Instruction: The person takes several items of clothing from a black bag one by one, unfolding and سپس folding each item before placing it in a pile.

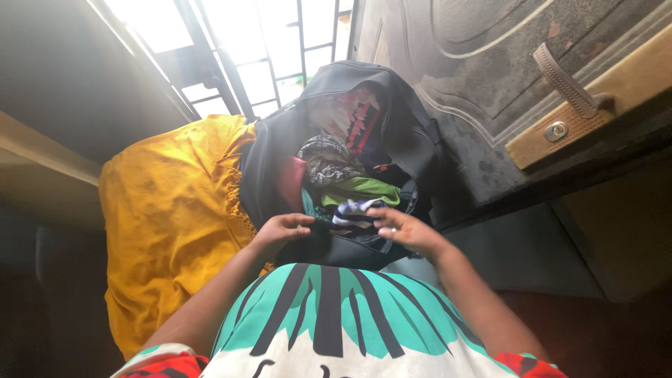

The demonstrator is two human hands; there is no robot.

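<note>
Two hands work the bag (413, 150): your left hand (280, 229) curls on its rim at 7 o'clock, your right hand (406, 229) pinches a striped cloth (353, 212); packing seems underway, so press it down gently
</note>
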